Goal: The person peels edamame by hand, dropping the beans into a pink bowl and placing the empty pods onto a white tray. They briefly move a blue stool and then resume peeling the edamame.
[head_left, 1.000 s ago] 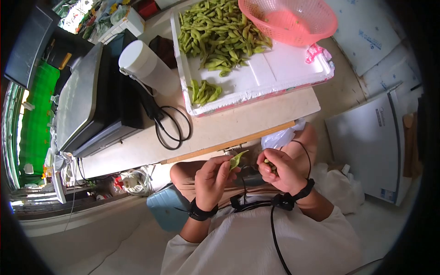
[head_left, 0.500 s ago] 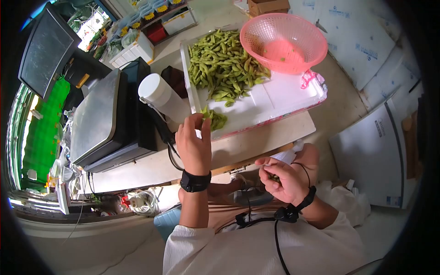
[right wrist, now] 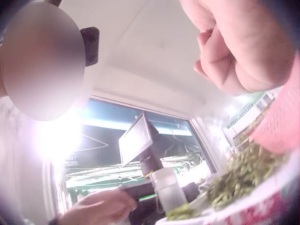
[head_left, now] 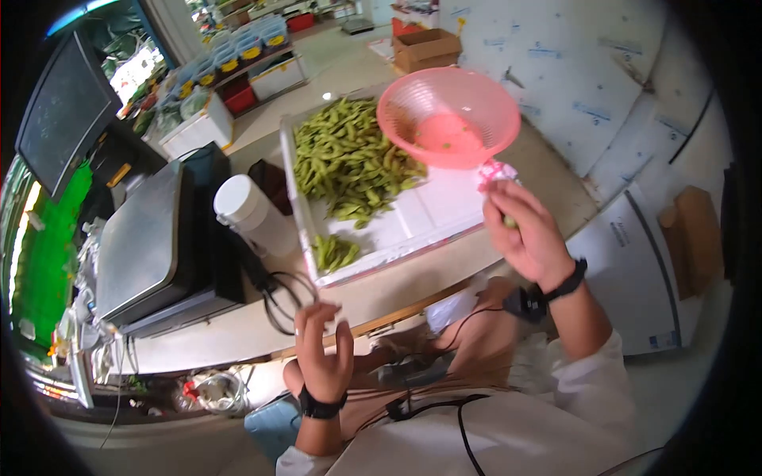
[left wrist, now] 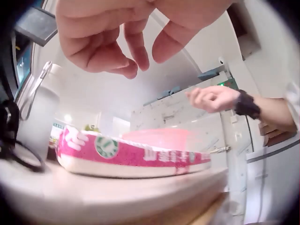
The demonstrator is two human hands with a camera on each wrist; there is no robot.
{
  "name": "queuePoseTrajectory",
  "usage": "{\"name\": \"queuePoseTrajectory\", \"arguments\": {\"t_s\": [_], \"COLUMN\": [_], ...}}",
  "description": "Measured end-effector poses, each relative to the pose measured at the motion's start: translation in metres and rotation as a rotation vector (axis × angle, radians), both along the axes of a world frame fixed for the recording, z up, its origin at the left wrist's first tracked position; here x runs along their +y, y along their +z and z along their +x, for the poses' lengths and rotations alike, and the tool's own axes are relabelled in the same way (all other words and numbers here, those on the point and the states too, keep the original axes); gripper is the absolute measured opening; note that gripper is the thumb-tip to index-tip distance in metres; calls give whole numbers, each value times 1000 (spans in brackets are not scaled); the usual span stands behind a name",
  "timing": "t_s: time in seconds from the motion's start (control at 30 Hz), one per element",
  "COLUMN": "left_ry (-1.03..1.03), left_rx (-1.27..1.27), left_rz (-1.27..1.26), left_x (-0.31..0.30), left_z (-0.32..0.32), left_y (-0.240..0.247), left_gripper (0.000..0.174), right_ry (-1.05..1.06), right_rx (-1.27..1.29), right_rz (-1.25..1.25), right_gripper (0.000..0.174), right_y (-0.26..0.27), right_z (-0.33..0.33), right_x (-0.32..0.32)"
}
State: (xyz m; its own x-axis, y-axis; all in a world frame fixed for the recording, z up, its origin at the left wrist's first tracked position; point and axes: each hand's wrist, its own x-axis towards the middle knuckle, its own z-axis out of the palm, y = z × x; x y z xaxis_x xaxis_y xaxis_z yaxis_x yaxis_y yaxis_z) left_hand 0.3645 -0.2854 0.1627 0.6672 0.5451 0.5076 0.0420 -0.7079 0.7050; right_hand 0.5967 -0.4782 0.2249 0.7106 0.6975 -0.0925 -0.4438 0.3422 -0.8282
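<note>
My left hand (head_left: 321, 353) hovers in front of the counter edge with nothing in it, fingers loosely bent and thumb apart. My right hand (head_left: 532, 234) is curled round shelled green beans (head_left: 509, 222), a bit of green showing between the fingers; the palm hides the rest. It is raised over the right end of the white foam tray (head_left: 432, 218), just below the pink colander (head_left: 500, 103). A few green beans lie in the colander. A large heap of edamame pods (head_left: 341, 159) fills the tray's left part, with a small pile of pods (head_left: 335, 252) at its near-left corner.
A white lidded bottle (head_left: 254, 214) and a black-sided scale (head_left: 147, 238) stand left of the tray. A black cable (head_left: 282, 305) loops over the counter edge. A white fridge (head_left: 627, 270) is at the right, a cardboard box (head_left: 429, 49) beyond.
My left hand brought a pod to the small pile, let go and drew back toward me. My right hand rose from the lap, forward and right, to the tray near the colander.
</note>
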Motion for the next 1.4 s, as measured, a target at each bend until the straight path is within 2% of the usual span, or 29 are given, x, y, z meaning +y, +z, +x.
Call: {"name": "queuePoseTrajectory", "arguments": {"t_s": [0.1,0.13,0.23,0.3,0.33,0.37,0.4,0.43,0.57,0.67,0.73,0.77,0.8,0.87,0.93,1.0,1.07,1.13,1.2,1.33,1.4], "left_ry": [-66,-88,-124,-119,-105,-91,-87,-83,-99,-107,-98,-105,-92,-128,-135,-165,-162,-168,-150,-170,-173], "left_rx": [60,72,32,10,3,4,-6,-11,-16,-8,3,14,20,34,45,32,48,24,15,38,45], "left_rz": [-135,-266,-313,-281,-250,-239,-238,-257,-308,-284,-312,-335,-337,-371,-375,-368,-371,-384,-379,-368,-353], "left_x": [-24,-31,-41,-41,-41,-40,-40,-40,-37,-36,-36,-37,-37,-38,-40,-41,-41,-42,-44,-44,-42], "left_z": [-21,-28,-40,-45,-48,-51,-53,-55,-58,-58,-59,-60,-61,-59,-58,-57,-59,-60,-62,-62,-62], "left_y": [-16,-21,-38,-43,-46,-48,-48,-48,-48,-51,-53,-53,-54,-57,-55,-53,-54,-54,-59,-51,-48], "left_gripper": [20,20,19,20,20,20,20,20,20,18,18,18,18,18,19,21,22,23,24,22,22], "right_ry": [-136,-195,-161,-204,-202,-266,-330,-256,-291,-281,-259,-325,-313,88,246,306,340,318,256,205,164], "right_rx": [-151,-208,-283,-251,-262,-247,-230,-292,-425,-534,-978,-1176,-1170,-1430,-1711,-1716,-1801,-1864,-1786,-1773,-1826], "right_rz": [46,32,57,3,5,-77,-159,-271,-312,-339,-411,-346,-341,-505,-443,-510,-700,-696,-772,-774,-862], "right_gripper": [17,17,18,29,29,36,43,55,57,48,39,25,25,18,13,12,12,12,17,18,11], "right_y": [23,28,20,11,9,8,12,15,20,11,9,5,6,8,-23,-38,-46,-52,-52,-66,-74], "right_z": [50,68,136,171,174,178,176,173,154,150,136,121,100,66,58,47,40,36,30,28,28], "right_x": [26,36,57,72,78,84,90,88,95,93,95,100,104,108,121,129,139,150,162,185,194]}}
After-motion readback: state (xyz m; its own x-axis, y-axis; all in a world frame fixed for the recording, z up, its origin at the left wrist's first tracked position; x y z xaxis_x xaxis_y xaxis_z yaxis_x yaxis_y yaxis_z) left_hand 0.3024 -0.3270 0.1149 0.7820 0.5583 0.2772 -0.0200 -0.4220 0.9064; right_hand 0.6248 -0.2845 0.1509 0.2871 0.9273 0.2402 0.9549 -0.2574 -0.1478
